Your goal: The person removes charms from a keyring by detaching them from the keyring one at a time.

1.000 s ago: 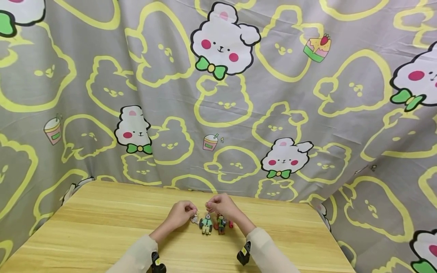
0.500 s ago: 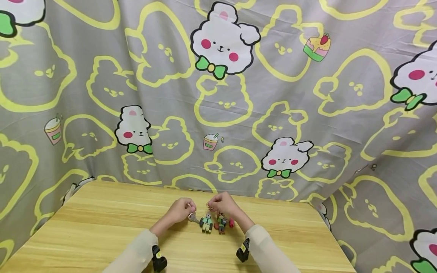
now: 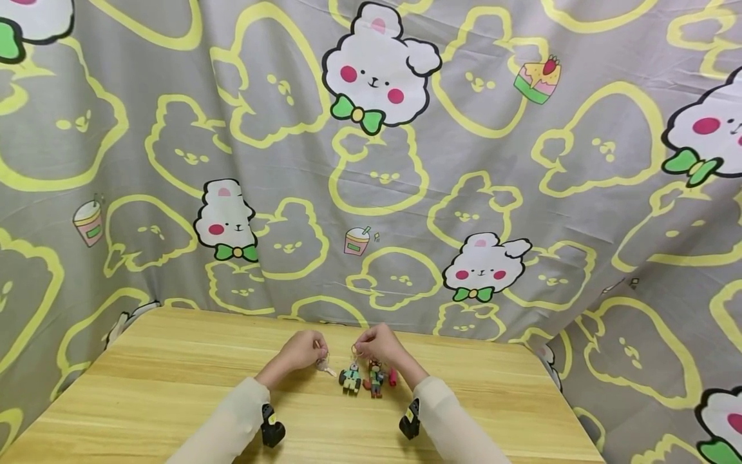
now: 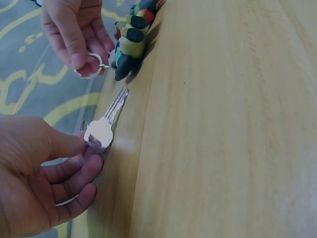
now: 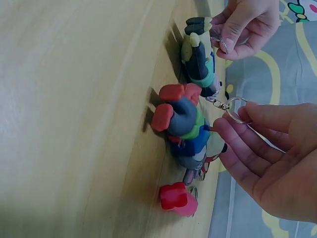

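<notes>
My left hand [image 3: 300,350] pinches a silver key [image 4: 101,130] by its head between thumb and fingers. The blade points away from the hand, toward the figurines. A small ring shows at the key's head. My right hand [image 3: 381,346] pinches a metal key ring [image 5: 237,98] between thumb and forefinger. A short chain links that ring to a figurine keychain [image 3: 350,379] with a teal top and pale yellow trousers, close over the table. The key and the ring are apart, with a small gap between the hands.
Right of that figurine is a second figurine keychain [image 3: 375,379] in green and blue with red feet. Beside it on the wooden table [image 3: 174,386] lies a small pink-red piece [image 5: 178,198] with a ring. A patterned curtain [image 3: 394,225] hangs behind the table's far edge.
My left hand has drawn slightly left and back with the key, widening the gap to the figurine. The key has swung to point right. My right hand has barely moved.
</notes>
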Demonstrator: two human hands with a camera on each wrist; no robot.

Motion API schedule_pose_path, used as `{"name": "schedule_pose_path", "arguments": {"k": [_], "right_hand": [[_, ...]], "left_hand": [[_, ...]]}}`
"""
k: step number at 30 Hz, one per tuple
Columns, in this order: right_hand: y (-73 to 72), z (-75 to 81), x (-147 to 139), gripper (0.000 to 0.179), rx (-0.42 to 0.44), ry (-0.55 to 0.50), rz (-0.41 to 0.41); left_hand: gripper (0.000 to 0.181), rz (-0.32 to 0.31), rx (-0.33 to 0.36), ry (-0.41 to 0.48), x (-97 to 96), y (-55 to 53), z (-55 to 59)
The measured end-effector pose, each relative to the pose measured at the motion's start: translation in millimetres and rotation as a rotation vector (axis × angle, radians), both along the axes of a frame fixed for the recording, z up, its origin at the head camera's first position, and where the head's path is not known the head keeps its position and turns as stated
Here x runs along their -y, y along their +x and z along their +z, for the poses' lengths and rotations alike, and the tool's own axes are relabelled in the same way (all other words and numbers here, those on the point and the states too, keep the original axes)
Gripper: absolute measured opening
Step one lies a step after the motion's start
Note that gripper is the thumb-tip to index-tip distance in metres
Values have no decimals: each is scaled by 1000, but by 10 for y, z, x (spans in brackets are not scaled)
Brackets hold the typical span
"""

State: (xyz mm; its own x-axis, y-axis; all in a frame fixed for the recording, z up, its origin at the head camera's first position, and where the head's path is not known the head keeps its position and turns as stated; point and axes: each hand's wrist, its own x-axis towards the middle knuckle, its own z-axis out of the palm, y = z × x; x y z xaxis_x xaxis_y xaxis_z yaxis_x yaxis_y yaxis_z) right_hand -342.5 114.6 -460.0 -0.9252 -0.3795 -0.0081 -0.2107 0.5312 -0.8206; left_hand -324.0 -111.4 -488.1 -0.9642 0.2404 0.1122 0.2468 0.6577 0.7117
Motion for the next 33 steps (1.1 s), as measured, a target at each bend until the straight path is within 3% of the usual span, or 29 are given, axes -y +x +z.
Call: {"name": "schedule_pose_path", "arguments": {"k": [5, 12, 18, 24, 29, 33], "right_hand": [[-46, -17, 24, 11, -17, 23, -18], [-95, -75, 56, 10, -8, 15, -41], [-129, -116, 68, 9, -39, 44, -29], [-132, -120, 66, 9, -52, 59, -42], [-138, -142, 69, 9, -68, 91, -52], [-161, -181, 91, 8, -69, 108, -65]], "left_hand": [[13, 9, 8, 6, 18, -36, -24], [10, 0, 74, 89, 40, -41, -33], [10, 45, 99, 130, 52, -44, -45], [13, 80, 73, 147, 38, -46, -62], [17, 164, 19, 94, 17, -83, -105], [13, 254, 14, 55, 14, -126, -127]]}}
